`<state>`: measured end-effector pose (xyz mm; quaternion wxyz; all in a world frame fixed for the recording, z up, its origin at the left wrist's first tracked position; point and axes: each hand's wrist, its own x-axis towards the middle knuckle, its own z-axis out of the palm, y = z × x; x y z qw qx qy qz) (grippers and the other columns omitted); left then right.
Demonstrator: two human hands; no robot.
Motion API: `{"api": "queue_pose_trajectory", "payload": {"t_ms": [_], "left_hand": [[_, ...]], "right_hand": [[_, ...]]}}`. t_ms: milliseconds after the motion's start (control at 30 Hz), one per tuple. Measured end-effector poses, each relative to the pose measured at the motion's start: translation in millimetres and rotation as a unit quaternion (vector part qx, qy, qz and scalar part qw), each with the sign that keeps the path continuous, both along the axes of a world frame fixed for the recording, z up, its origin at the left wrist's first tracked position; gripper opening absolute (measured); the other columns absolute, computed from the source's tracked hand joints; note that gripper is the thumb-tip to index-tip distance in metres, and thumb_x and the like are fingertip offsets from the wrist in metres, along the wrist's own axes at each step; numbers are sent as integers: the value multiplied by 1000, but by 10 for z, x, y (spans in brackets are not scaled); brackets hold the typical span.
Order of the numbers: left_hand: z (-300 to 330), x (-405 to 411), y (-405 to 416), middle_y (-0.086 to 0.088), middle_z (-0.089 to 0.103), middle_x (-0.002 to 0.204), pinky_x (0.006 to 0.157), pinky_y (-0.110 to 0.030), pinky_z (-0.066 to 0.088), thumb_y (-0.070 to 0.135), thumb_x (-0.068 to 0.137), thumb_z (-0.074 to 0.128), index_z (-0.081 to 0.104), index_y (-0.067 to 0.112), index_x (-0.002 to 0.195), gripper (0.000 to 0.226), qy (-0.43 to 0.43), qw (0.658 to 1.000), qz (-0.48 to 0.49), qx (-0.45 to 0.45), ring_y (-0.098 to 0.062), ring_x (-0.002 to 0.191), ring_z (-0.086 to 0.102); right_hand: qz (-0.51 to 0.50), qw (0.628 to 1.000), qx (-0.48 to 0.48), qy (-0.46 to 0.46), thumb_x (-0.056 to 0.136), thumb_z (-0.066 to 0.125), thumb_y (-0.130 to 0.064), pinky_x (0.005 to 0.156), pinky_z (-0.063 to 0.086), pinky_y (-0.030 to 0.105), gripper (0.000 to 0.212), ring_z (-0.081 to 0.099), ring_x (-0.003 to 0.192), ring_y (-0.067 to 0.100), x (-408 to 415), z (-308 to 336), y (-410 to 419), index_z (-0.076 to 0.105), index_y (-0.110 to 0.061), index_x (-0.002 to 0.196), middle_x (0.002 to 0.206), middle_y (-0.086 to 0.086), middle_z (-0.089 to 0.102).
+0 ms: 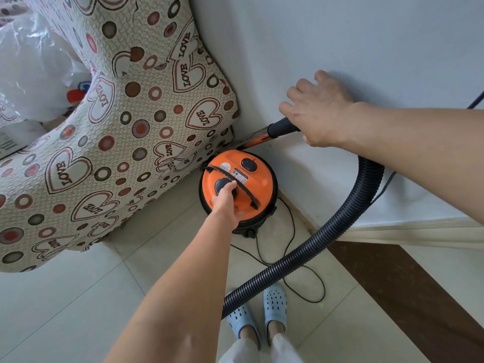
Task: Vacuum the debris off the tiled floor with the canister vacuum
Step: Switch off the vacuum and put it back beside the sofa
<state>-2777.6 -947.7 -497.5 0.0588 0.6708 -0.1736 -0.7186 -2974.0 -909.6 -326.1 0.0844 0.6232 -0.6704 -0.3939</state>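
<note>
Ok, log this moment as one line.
left hand: presses round black button on orange canister | right hand: holds wand's black grip | hose: loops to floor
</note>
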Motion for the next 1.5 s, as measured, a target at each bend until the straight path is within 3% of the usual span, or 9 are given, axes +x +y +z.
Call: {"api": "queue_pose_trajectory", "payload": {"t_ms": [467,633,933,1067,1167,1267,1500], "left_hand": [[14,-15,-7,-10,46,137,98,-57,46,35,83,71,28,24,146,77,-25,1000,-12,6,-36,123,48],[12,16,10,-10,46,137,97,-57,48,34,85,69,29,24,145,73,-15,1000,-11,6,-37,122,49],[10,41,85,-8,46,140,97,-53,48,32,86,69,29,23,146,73,-15,1000,4,1,-35,126,47],[16,76,164,-7,45,140,87,-47,50,32,84,70,29,23,146,75,5,1000,31,-2,-34,127,46],[-14,107,244,-5,46,140,101,-47,47,29,84,70,33,25,144,71,31,998,58,-12,-31,131,44],[-47,129,302,-5,50,138,104,-47,45,25,86,67,38,26,141,62,54,995,78,-23,-30,129,47],[-54,141,227,-7,44,141,96,-48,51,26,86,67,31,25,146,70,18,996,79,-26,-34,131,43]], "right_hand": [[-12,1000,26,10,91,58,-28,98,35,43,45,41,124,25,18,25,63,43,-16,132,132,8,47],[-27,998,45,23,94,56,-20,79,32,32,39,43,120,24,-12,-72,176,44,-15,131,126,6,51],[-61,997,49,11,94,55,-18,74,34,31,33,48,112,23,-9,-230,293,47,-14,126,120,7,53],[-115,991,69,-27,95,55,-13,66,35,29,26,50,103,22,27,-268,301,54,-15,121,108,4,55],[-148,985,79,-49,93,57,-13,64,36,28,25,57,100,21,91,-264,268,58,-18,118,95,0,52],[-173,981,66,-64,91,59,-13,58,33,27,28,57,101,22,93,-285,290,58,-17,119,95,1,52],[-91,993,70,19,92,58,-22,84,35,34,34,49,112,23,41,-326,456,49,-17,124,122,6,54]]}}
